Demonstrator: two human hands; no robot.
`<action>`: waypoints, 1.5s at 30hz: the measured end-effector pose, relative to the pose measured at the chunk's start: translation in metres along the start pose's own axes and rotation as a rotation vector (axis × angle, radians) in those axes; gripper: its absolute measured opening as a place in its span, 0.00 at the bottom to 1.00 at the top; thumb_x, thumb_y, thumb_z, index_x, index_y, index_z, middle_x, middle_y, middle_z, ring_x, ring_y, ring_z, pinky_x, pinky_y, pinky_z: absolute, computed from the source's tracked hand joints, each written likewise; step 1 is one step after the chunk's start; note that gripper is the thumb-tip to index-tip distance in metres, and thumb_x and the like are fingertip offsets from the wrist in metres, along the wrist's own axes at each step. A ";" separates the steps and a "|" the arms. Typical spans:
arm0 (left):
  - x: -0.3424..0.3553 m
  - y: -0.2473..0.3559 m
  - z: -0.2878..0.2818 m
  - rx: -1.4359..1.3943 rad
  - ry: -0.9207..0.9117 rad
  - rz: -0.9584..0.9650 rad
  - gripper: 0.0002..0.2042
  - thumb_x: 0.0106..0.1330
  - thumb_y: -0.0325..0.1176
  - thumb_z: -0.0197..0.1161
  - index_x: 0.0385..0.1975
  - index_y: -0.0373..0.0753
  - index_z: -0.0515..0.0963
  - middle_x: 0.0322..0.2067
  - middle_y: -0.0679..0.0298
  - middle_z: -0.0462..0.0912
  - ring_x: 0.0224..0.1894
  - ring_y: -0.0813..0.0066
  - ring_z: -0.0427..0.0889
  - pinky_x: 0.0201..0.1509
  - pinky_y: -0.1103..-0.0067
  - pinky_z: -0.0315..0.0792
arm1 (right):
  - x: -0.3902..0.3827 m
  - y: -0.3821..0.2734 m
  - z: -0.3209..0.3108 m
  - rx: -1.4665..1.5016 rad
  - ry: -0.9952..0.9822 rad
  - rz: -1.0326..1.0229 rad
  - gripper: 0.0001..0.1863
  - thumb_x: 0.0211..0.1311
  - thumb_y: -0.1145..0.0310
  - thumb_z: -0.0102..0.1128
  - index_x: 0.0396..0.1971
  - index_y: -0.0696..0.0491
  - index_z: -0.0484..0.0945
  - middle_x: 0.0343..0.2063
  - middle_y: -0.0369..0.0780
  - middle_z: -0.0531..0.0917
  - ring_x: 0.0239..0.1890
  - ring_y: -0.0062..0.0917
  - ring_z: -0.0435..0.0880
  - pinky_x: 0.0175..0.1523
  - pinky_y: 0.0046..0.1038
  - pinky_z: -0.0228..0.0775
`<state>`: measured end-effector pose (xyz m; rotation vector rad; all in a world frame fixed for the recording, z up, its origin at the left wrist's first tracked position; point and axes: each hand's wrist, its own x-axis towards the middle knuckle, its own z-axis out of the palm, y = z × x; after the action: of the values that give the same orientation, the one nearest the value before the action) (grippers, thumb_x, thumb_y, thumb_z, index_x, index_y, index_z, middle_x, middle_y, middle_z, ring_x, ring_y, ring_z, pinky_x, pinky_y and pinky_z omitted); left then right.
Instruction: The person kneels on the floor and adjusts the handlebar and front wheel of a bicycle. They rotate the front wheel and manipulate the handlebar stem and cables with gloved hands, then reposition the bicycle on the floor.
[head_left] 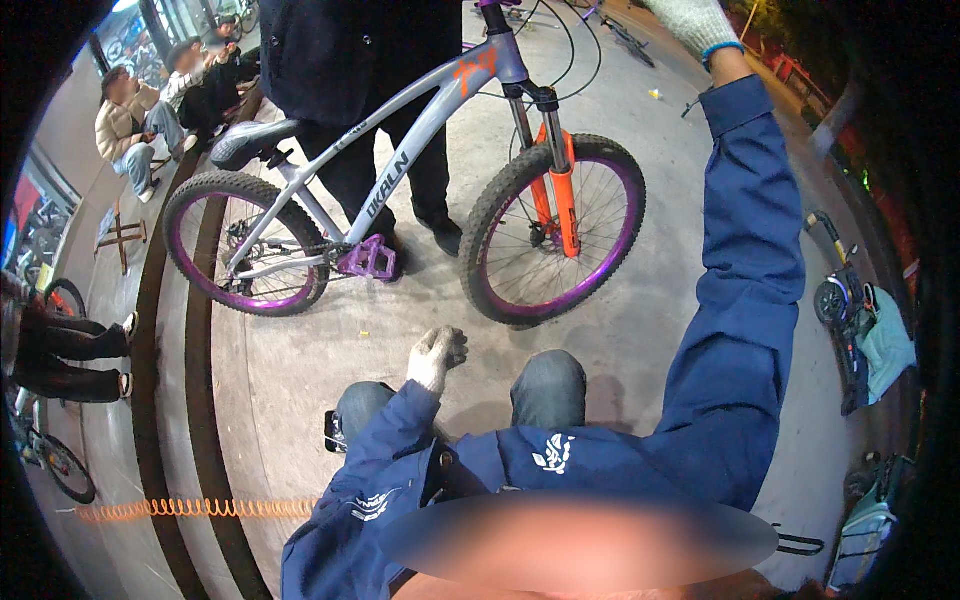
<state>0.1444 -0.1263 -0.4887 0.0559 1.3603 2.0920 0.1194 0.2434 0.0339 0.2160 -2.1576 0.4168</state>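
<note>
A silver-grey mountain bike point(410, 135) stands upright in front of me, with purple rims, an orange-legged front fork point(563, 205), a purple pedal point(370, 258) and a black saddle point(255, 140). My left hand point(437, 358), in a whitish work glove with grey fingertips, hangs above my knees, below and apart from the bike. Its fingers are curled in, and nothing shows between them. Raised far up to the right is my right hand point(695, 25), gloved too, with a blue cuff band. The upper picture edge cuts off its fingers, so what they touch is hidden.
Behind the bike stands a person in dark clothes point(360, 60). Several people sit at the upper left near a folding stool point(122, 238). An orange coiled hose point(200, 509) crosses the ledge at lower left. A scooter point(845, 310) is parked at the right.
</note>
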 end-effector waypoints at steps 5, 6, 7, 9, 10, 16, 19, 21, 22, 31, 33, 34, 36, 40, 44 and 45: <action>-0.002 -0.001 0.004 0.043 0.015 0.024 0.17 0.75 0.43 0.62 0.49 0.33 0.79 0.38 0.59 0.85 0.35 0.71 0.84 0.42 0.75 0.82 | -0.009 -0.022 -0.004 0.016 -0.012 0.183 0.21 0.60 0.78 0.59 0.55 0.61 0.79 0.48 0.46 0.88 0.53 0.29 0.85 0.60 0.30 0.76; -0.003 -0.001 0.005 0.040 0.012 0.035 0.16 0.76 0.42 0.62 0.49 0.33 0.79 0.39 0.59 0.85 0.35 0.72 0.84 0.42 0.75 0.81 | -0.011 -0.025 -0.006 0.080 -0.026 0.290 0.21 0.60 0.78 0.59 0.55 0.61 0.78 0.48 0.47 0.88 0.53 0.30 0.86 0.59 0.31 0.76; -0.004 -0.001 0.005 0.024 0.011 0.045 0.16 0.76 0.41 0.61 0.49 0.33 0.78 0.39 0.59 0.85 0.35 0.72 0.84 0.41 0.75 0.80 | -0.014 -0.028 -0.007 -0.009 0.009 0.254 0.22 0.60 0.77 0.59 0.56 0.62 0.77 0.48 0.48 0.87 0.52 0.32 0.86 0.58 0.31 0.77; -0.006 0.002 0.006 0.012 -0.020 0.071 0.14 0.76 0.41 0.61 0.48 0.34 0.78 0.38 0.61 0.84 0.35 0.73 0.82 0.40 0.76 0.79 | -0.027 -0.029 -0.008 -0.200 0.087 0.141 0.26 0.61 0.72 0.61 0.59 0.63 0.75 0.50 0.50 0.87 0.52 0.36 0.87 0.57 0.33 0.78; -0.008 0.004 0.007 0.014 0.005 0.081 0.15 0.77 0.40 0.61 0.48 0.33 0.79 0.38 0.60 0.84 0.34 0.74 0.82 0.40 0.77 0.78 | -0.043 -0.029 -0.009 -0.195 0.108 0.308 0.30 0.62 0.69 0.62 0.65 0.61 0.72 0.53 0.51 0.86 0.54 0.37 0.86 0.60 0.35 0.76; -0.026 0.036 0.007 0.048 -0.031 0.368 0.16 0.77 0.40 0.59 0.48 0.30 0.79 0.40 0.58 0.86 0.36 0.72 0.84 0.44 0.76 0.80 | -0.201 -0.032 0.073 0.583 -0.236 0.479 0.27 0.69 0.69 0.62 0.66 0.58 0.72 0.50 0.43 0.86 0.44 0.25 0.86 0.53 0.28 0.79; -0.042 0.056 -0.003 -0.013 -0.013 0.453 0.15 0.77 0.39 0.58 0.48 0.31 0.79 0.39 0.58 0.85 0.37 0.73 0.84 0.45 0.74 0.81 | -0.303 -0.044 0.126 0.365 -0.385 0.510 0.26 0.66 0.65 0.66 0.62 0.58 0.75 0.49 0.44 0.87 0.51 0.29 0.87 0.58 0.32 0.78; -0.053 0.066 -0.014 -0.059 0.004 0.478 0.15 0.77 0.39 0.59 0.48 0.31 0.78 0.39 0.58 0.84 0.37 0.73 0.83 0.45 0.74 0.81 | -0.365 -0.054 0.155 0.414 -0.432 0.598 0.27 0.65 0.64 0.66 0.62 0.58 0.76 0.53 0.47 0.86 0.56 0.32 0.86 0.62 0.33 0.75; -0.054 0.073 -0.019 -0.096 0.017 0.481 0.15 0.77 0.39 0.59 0.49 0.31 0.78 0.39 0.58 0.84 0.37 0.73 0.83 0.45 0.74 0.81 | -0.387 -0.055 0.166 0.367 -0.454 0.622 0.27 0.65 0.63 0.66 0.62 0.58 0.76 0.55 0.48 0.85 0.58 0.34 0.85 0.64 0.33 0.74; -0.035 0.043 -0.040 -0.315 0.078 0.364 0.16 0.75 0.43 0.61 0.51 0.35 0.77 0.41 0.56 0.84 0.37 0.66 0.85 0.43 0.70 0.82 | -0.488 -0.030 0.225 0.116 -0.456 0.737 0.25 0.61 0.58 0.65 0.55 0.56 0.81 0.50 0.55 0.86 0.56 0.50 0.83 0.61 0.41 0.75; -0.029 0.035 -0.046 -0.370 0.098 0.302 0.16 0.74 0.42 0.61 0.51 0.36 0.76 0.41 0.56 0.84 0.36 0.65 0.85 0.43 0.69 0.82 | -0.492 -0.030 0.233 0.083 -0.499 0.698 0.25 0.61 0.57 0.65 0.54 0.57 0.82 0.49 0.56 0.85 0.55 0.50 0.84 0.60 0.42 0.75; -0.028 0.031 -0.049 -0.375 0.070 0.318 0.16 0.74 0.42 0.61 0.51 0.36 0.76 0.40 0.56 0.84 0.36 0.65 0.85 0.43 0.68 0.82 | -0.494 -0.032 0.236 0.063 -0.525 0.719 0.25 0.61 0.56 0.65 0.54 0.57 0.82 0.49 0.56 0.85 0.55 0.50 0.84 0.60 0.43 0.75; -0.027 0.029 -0.052 -0.392 0.069 0.322 0.16 0.74 0.42 0.61 0.51 0.36 0.76 0.39 0.56 0.84 0.36 0.65 0.85 0.42 0.68 0.82 | -0.493 -0.038 0.239 0.227 -0.503 0.700 0.26 0.60 0.55 0.67 0.52 0.57 0.82 0.47 0.58 0.85 0.54 0.51 0.84 0.60 0.43 0.75; -0.027 0.045 -0.056 -0.341 0.069 0.363 0.16 0.76 0.42 0.59 0.50 0.34 0.77 0.38 0.56 0.84 0.37 0.65 0.85 0.42 0.69 0.83 | -0.487 -0.052 0.235 0.210 -0.522 0.689 0.24 0.62 0.62 0.67 0.55 0.56 0.81 0.46 0.50 0.88 0.49 0.39 0.88 0.56 0.36 0.78; -0.024 0.073 -0.067 -0.214 0.003 0.572 0.15 0.77 0.39 0.59 0.48 0.31 0.77 0.38 0.55 0.84 0.35 0.67 0.84 0.42 0.72 0.82 | -0.476 -0.061 0.222 0.302 -0.556 0.763 0.25 0.62 0.59 0.67 0.57 0.56 0.81 0.50 0.52 0.87 0.55 0.43 0.86 0.61 0.37 0.75; -0.022 0.079 -0.071 -0.231 -0.004 0.553 0.14 0.77 0.39 0.59 0.48 0.31 0.77 0.39 0.54 0.84 0.36 0.67 0.84 0.41 0.72 0.82 | -0.473 -0.061 0.218 0.257 -0.590 0.730 0.26 0.62 0.59 0.67 0.57 0.57 0.81 0.49 0.53 0.87 0.55 0.43 0.86 0.61 0.37 0.76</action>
<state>0.0985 -0.2163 -0.4495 0.3769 1.1801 2.6899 0.2473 0.1054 -0.4554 -0.3755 -2.7169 1.1651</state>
